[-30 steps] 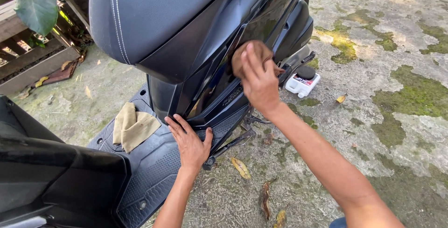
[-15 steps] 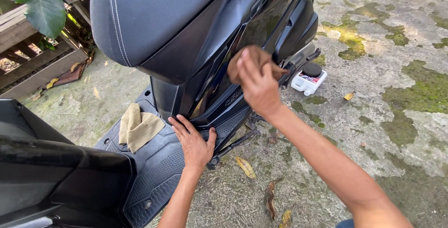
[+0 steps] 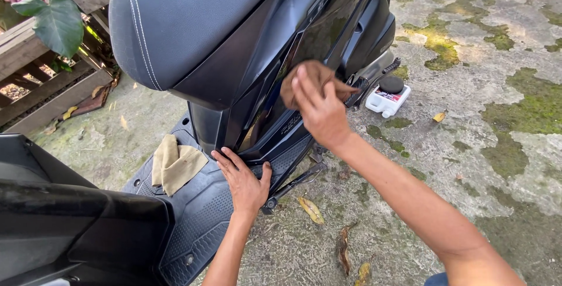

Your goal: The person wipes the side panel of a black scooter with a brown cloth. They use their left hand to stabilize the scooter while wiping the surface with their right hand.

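A black scooter stands in front of me, its grey seat (image 3: pixel 187 22) at the top and its glossy black side panel (image 3: pixel 328 22) facing me. My right hand (image 3: pixel 319 107) presses a brown cloth (image 3: pixel 304 78) flat against that side panel. Below it, my left hand (image 3: pixel 244 180) rests palm down, fingers spread, on the edge of the black textured footboard (image 3: pixel 199 216). A second, tan cloth (image 3: pixel 174 163) lies folded on the footboard to the left of my left hand.
A small white bottle with a black cap (image 3: pixel 387 96) lies on the mossy concrete ground (image 3: pixel 503 116) behind the scooter. Dry leaves (image 3: pixel 310 210) lie near the side stand. A wooden pallet (image 3: pixel 47 87) and a green leaf (image 3: pixel 55 22) are at the upper left.
My right hand has slid the brown cloth slightly along the side panel. My left hand has stayed planted on the footboard. The view has shifted a little.
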